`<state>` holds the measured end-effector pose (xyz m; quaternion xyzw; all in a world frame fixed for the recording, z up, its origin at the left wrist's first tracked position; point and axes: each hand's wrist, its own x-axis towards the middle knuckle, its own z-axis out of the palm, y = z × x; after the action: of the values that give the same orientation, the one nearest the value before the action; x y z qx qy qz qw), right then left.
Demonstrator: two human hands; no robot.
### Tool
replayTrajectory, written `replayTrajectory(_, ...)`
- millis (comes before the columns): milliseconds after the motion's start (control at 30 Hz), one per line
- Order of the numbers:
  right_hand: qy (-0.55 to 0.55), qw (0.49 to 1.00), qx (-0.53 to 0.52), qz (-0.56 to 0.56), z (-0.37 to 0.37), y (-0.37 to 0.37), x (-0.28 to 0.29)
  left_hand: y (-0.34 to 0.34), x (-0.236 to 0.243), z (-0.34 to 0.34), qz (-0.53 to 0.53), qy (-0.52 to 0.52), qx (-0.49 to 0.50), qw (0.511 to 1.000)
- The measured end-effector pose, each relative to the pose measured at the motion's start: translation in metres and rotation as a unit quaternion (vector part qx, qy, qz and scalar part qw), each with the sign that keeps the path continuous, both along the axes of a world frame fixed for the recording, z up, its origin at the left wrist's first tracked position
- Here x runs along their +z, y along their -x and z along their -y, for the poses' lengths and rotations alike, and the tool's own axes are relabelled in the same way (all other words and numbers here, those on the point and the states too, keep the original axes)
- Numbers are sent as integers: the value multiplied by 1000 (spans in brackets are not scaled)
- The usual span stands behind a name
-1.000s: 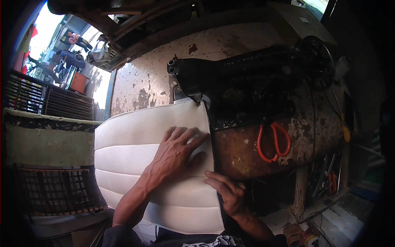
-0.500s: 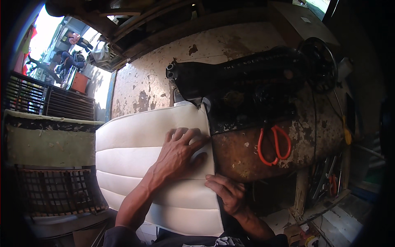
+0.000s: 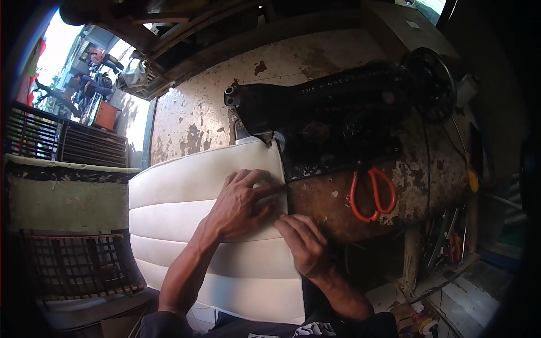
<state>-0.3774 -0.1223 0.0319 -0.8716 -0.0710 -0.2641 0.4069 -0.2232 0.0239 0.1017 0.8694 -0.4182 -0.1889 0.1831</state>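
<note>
A cream padded panel with stitched channels [image 3: 169, 219] stretches from the sewing machine down towards my body. Its upper right corner sits beneath the needle end of the black sewing machine [image 3: 321, 107]. My left hand [image 3: 242, 203] rests on top of the panel, fingers bent and apart, with the index fingertip at the right edge. Just below it, my right hand [image 3: 304, 242] pinches that same edge between thumb and fingers. The thumb's underside contact is hidden.
Orange-handled scissors [image 3: 373, 197] lie on the worn machine table [image 3: 327, 208]. At the left are a slatted rack [image 3: 93, 143] and a green padded board [image 3: 67, 203]. The machine's handwheel [image 3: 431, 84] stands at the far right. Two people are outside, far left.
My right hand has slid up along the panel's edge, closer to my left hand. The left hand has shifted slightly, its thumb now nearer the edge. The view has moved a little.
</note>
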Motion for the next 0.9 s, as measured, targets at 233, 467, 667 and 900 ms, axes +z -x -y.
replayTrajectory(233,36,999,-16,0,-2,0,-2,7,-5,1,-4,23,19,1000)
replayTrajectory(467,71,996,-39,49,-5,-2,-2,7,-2,-4,51,16,-17,998)
replayTrajectory(667,-2,999,3,-44,7,-27,22,-30,-6,-10,100,4,-13,995)
replayTrajectory(900,-10,1000,-6,-22,2,-58,17,-44,-6,-6,47,39,-37,997)
